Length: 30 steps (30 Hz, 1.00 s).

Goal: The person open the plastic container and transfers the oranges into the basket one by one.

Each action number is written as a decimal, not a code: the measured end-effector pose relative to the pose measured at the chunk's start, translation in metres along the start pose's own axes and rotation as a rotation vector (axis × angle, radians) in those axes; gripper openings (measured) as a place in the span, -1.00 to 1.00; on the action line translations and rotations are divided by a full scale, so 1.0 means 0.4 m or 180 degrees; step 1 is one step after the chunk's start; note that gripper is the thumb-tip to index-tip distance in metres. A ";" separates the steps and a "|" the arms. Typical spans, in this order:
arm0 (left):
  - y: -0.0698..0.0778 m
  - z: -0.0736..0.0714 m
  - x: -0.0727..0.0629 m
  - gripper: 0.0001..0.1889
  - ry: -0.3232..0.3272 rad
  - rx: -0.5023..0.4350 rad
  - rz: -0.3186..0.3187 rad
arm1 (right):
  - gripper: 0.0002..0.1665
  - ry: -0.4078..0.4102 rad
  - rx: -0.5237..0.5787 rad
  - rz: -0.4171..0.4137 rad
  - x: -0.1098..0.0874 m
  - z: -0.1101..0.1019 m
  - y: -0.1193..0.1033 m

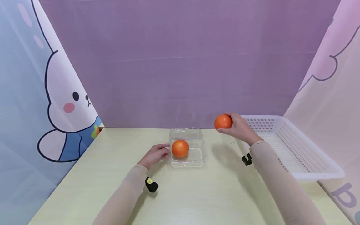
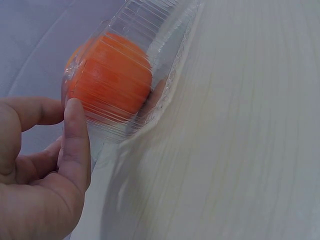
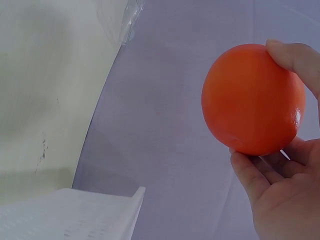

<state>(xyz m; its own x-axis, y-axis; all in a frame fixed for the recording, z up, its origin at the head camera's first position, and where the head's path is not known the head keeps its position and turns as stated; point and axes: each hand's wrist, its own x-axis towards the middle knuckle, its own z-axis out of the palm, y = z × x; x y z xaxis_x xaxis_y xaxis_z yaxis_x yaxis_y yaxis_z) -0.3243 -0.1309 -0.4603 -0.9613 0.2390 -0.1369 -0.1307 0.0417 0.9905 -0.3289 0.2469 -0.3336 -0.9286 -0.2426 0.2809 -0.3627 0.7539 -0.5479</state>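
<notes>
A round orange [image 1: 223, 122] is held up in my right hand [image 1: 240, 128], off the table and left of the white basket. In the right wrist view the thumb lies on one side of this orange [image 3: 252, 100] and the fingers on the other. Another orange [image 1: 180, 148] sits in the left part of a clear plastic clamshell box [image 1: 197, 153], whose lid [image 1: 186, 133] is folded back. At the box's left edge, my left hand [image 1: 155, 154] pinches the rim between thumb and forefinger, as the left wrist view shows beside the orange [image 2: 112, 77].
The white perforated basket [image 1: 312, 150] stands at the table's right side, partly behind my right forearm. A purple cloth [image 1: 182, 62] hangs along the back of the pale wooden table [image 1: 191, 197]. Printed cloths [image 1: 17, 125] hang on both sides.
</notes>
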 end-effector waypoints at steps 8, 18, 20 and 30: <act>-0.001 0.000 0.002 -0.55 0.0018 -0.0023 -0.0002 | 0.02 0.0029 -0.0080 0.0016 -0.003 -0.014 0.013; -0.001 0.002 0.002 -0.54 -0.0010 -0.0027 0.0022 | 0.00 0.0040 -0.0171 0.0048 -0.004 -0.041 0.026; -0.001 0.001 0.002 -0.54 -0.0008 -0.0016 0.0024 | 0.00 0.0033 -0.0177 0.0076 -0.005 -0.046 0.026; -0.002 -0.001 0.002 -0.54 0.0024 -0.0038 0.0027 | 0.01 0.0035 -0.0238 0.0120 -0.008 -0.072 0.038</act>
<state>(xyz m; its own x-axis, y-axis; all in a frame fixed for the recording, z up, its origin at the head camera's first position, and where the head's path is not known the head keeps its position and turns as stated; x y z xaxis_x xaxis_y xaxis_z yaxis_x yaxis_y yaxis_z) -0.3251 -0.1309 -0.4611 -0.9642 0.2320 -0.1284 -0.1253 0.0281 0.9917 -0.3291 0.2767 -0.3203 -0.9404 -0.2067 0.2699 -0.3201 0.8060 -0.4979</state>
